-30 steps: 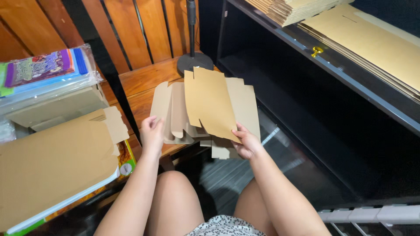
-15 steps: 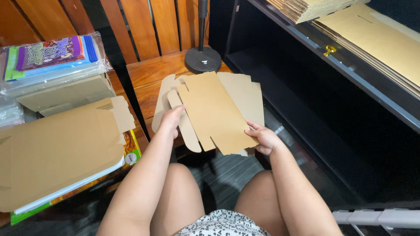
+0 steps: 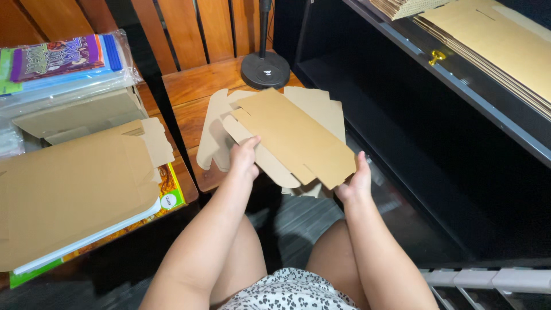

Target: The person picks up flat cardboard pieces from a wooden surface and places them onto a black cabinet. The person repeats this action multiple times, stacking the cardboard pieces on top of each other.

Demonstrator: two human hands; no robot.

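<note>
I hold a fanned bunch of flat brown cardboard box blanks [image 3: 293, 135] above my knees, in front of a low wooden table [image 3: 195, 86]. My left hand [image 3: 244, 156] grips the bunch at its lower left edge, thumb on top. At the lower right corner my right hand [image 3: 354, 182] holds the topmost blank from below. The top blank lies tilted, its long side running down to the right. Other blanks with cut tabs stick out behind it to the left and upper right.
A big flat cardboard sheet [image 3: 69, 183] lies at the left over colourful packs. Plastic-wrapped packs [image 3: 57, 63] are stacked behind it. A black round stand base [image 3: 265, 70] sits on the wooden table. At the right, a dark shelf unit [image 3: 459, 92] carries stacked cardboard sheets [image 3: 499, 40].
The bunch of blanks has come down from upright and fanned out. The top blank has turned flatter, toward the right. Both hands have shifted slightly lower with it.
</note>
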